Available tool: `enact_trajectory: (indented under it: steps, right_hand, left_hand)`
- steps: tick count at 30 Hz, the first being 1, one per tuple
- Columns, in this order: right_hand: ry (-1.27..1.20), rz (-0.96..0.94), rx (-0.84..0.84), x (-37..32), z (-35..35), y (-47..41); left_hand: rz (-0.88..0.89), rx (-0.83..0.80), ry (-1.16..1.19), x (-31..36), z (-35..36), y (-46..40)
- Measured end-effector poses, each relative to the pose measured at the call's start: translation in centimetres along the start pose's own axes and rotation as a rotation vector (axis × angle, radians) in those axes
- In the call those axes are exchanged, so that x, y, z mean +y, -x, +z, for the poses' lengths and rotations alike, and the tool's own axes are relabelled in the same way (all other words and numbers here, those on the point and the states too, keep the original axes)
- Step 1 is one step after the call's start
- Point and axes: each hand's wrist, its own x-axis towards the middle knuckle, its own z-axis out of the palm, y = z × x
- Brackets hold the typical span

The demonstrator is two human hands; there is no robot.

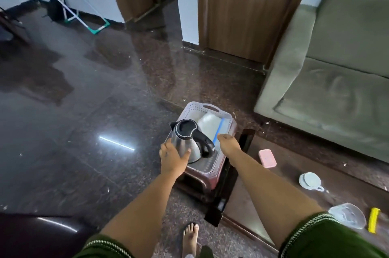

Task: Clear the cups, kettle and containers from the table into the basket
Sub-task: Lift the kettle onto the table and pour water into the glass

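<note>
head view, kettle: steel body, black lid and handle, hanging over the near end of the basket, not set down yet as far as I can tell.
left hand: palm and fingers cupped on the kettle's lower side, taking the weight.
right hand: closed up near the black handle, but whether it's actually gripping that or the basket rim, I can't tell.
how it handles: polished steel looks slippery, so I'd say the handle is the real grip and the cupped palm just steadies. Probably heavy-ish if there's water in it, rigid either way.
basket: light perforated plastic sitting on a dark stool, likely to skid if the kettle drops in hard.
counts in basket: one white container with a blue-edged lid.
counts on table: one pink container, one white cup, one clear glass dish, one yellow thing.
fragile bits: the cup and the glass dish, I'd guess.
</note>
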Motion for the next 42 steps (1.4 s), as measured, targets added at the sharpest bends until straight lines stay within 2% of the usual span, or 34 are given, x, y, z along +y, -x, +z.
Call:
enact_trajectory:
  steps: [5,10,15,24,31,37,42]
  right_hand:
    - [-0.026,0.056,0.024,-0.1,1.7,-2.2]
    - [0.268,-0.037,-0.121,0.0,3.7,-3.7]
    - [0.381,-0.099,-0.035,-0.1,5.6,-4.4]
    - [0.363,-0.168,0.0,-1.8,6.2,-3.3]
    - [0.163,-0.189,0.026,-3.2,3.0,0.2]
    - [0.026,-0.234,0.173,-3.4,-2.5,5.2]
    - [-0.21,-0.151,0.267,1.1,-9.4,9.7]
  left_hand:
    - [-0.049,-0.203,0.035,-0.7,-0.1,-4.0]
    - [-0.056,-0.237,0.155,-0.5,0.5,-7.2]
    - [-0.1,-0.286,0.115,-1.2,1.4,-9.2]
    - [-0.186,-0.124,0.118,-1.2,2.2,-10.0]
    - [0.042,-0.014,0.176,0.2,0.3,-8.2]
    - [0.127,-0.13,0.426,4.9,0.9,-5.2]
    - [0.314,-0.248,0.404,10.7,4.0,-0.3]
